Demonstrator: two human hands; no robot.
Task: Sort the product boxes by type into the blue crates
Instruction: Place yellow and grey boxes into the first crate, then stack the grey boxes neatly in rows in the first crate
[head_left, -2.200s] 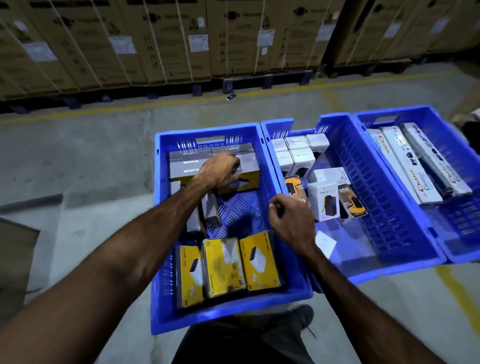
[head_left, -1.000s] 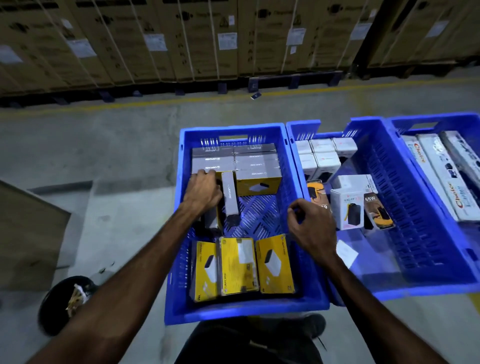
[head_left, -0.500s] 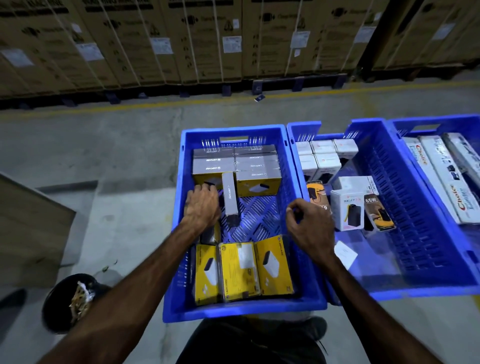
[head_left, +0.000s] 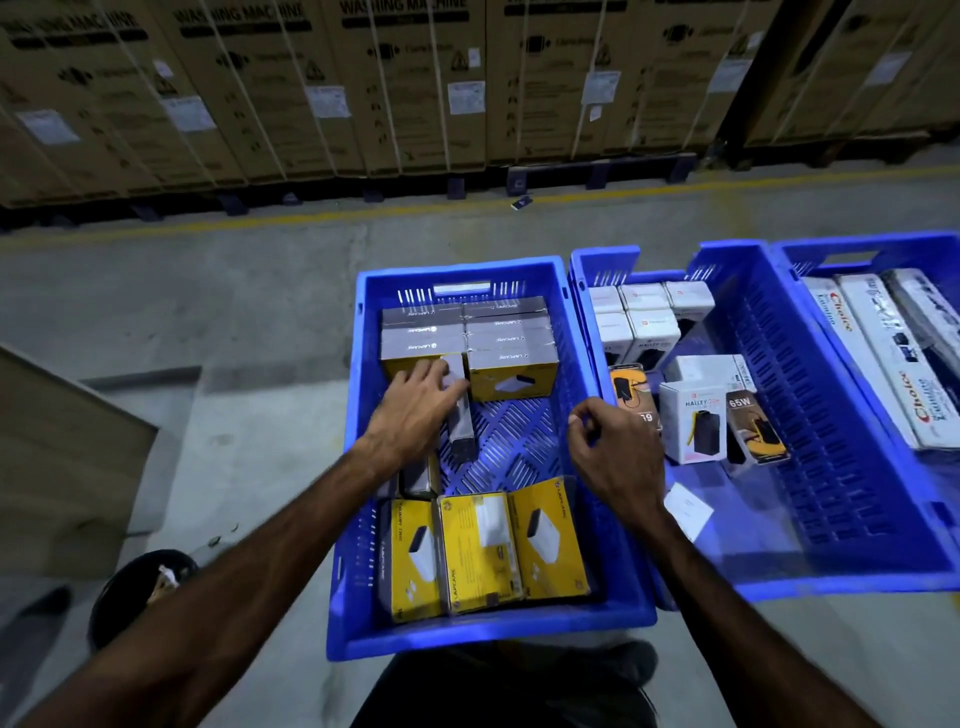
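Note:
The left blue crate (head_left: 488, 639) holds grey-and-yellow power bank boxes stacked at its far end (head_left: 467, 332) and three yellow ones (head_left: 480, 551) leaning along the near wall. A narrow grey box (head_left: 461, 426) stands on edge between them. My left hand (head_left: 415, 410) lies over its far end with fingers stretched toward the stack. My right hand (head_left: 618, 457) hovers at the crate's right rim, fingers curled, with nothing visible in it. The middle crate (head_left: 831, 582) holds white boxes (head_left: 644, 317), a white charger box (head_left: 693, 426) and orange-and-black packs (head_left: 753, 431).
The right crate (head_left: 883, 249) carries long white boxes (head_left: 883, 353). A paper slip (head_left: 688, 509) lies in the middle crate. A cardboard piece (head_left: 62, 457) and a black bin (head_left: 140, 587) sit on the floor at left. Strapped washing machine cartons (head_left: 415, 78) line the back.
My left hand has moved from the crate's left side up to the far end of the narrow grey box, fingers now stretched. My right hand stays at the rim.

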